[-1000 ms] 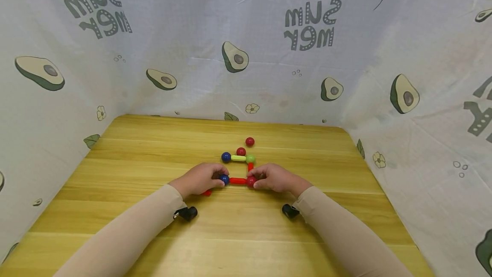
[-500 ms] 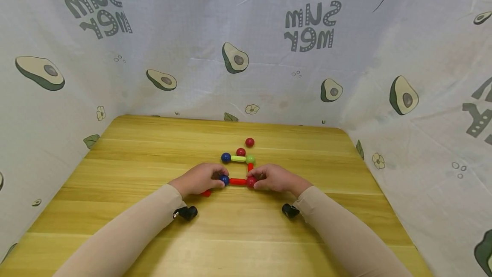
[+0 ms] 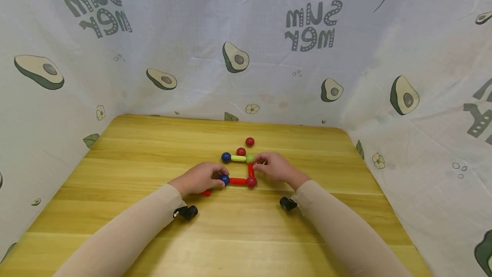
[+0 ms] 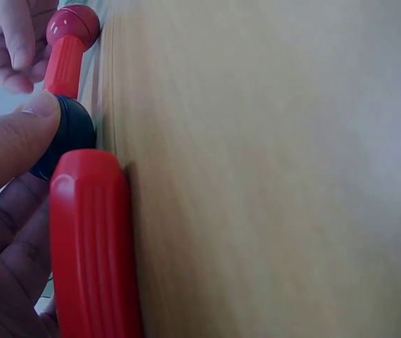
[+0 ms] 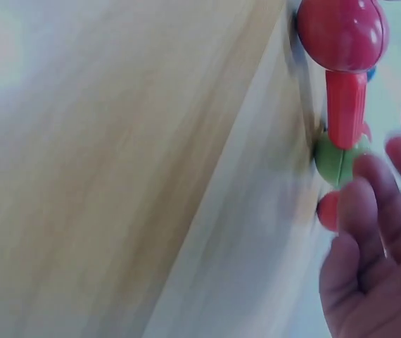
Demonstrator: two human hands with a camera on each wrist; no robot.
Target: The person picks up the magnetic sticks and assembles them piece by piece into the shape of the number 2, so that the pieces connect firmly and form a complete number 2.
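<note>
Pinching blue ball [image 3: 224,179] at lower ctr of frame, L hand [image 3: 200,178] partly covers red rod [image 3: 206,193]; R hand [image 3: 277,168], released, is nr green ball [image 3: 249,157], 2 red balls [image 3: 250,142] above.

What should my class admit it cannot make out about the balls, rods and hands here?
Loose red rod: in the head view, the left hand covers all but one end; in the left wrist view, the bottom edge cuts it off.
Held blue ball: in the head view, fingers hide part of it.
Green ball: in the right wrist view, the right hand's fingers overlap it, so contact is unclear.
</note>
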